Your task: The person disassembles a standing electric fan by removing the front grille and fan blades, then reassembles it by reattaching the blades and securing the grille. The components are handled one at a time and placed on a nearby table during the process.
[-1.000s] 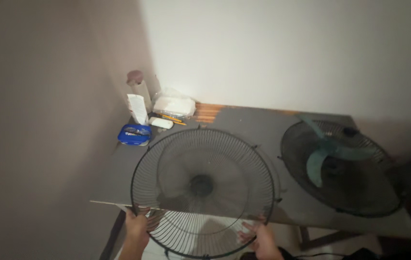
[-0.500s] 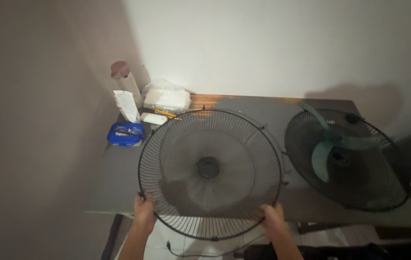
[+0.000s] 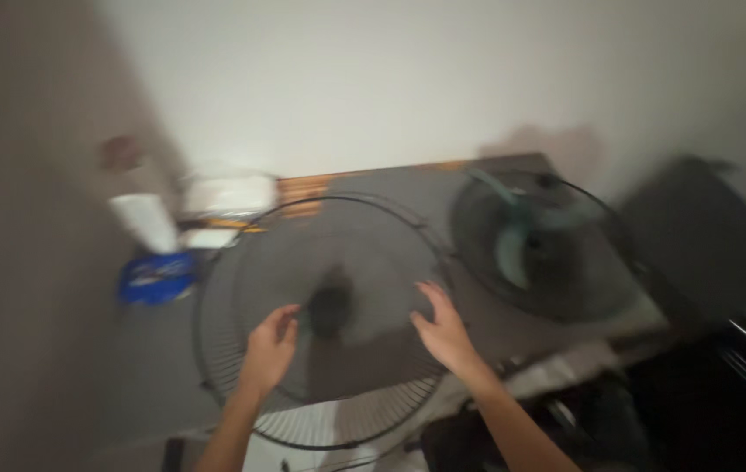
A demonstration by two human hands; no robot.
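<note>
Blue round object [image 3: 156,278] at table's [image 3: 172,367] left edge; left hand [image 3: 270,343] and right hand [image 3: 443,325], fingers spread, rest on wire fan guard [image 3: 321,319] lying flat mid-table, overhanging near edge; bladed fan half [image 3: 539,245] beside it, rightward.

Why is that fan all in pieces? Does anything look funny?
The round wire grille lies flat under both hands, sticking out past the table edge. The fan body, its teal blades bare, lies flat too. The picture is blurry.

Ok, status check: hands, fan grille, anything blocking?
Left hand and right hand open over wire fan grille, contact unclear in blur. Bladed fan half lies beside it.
</note>
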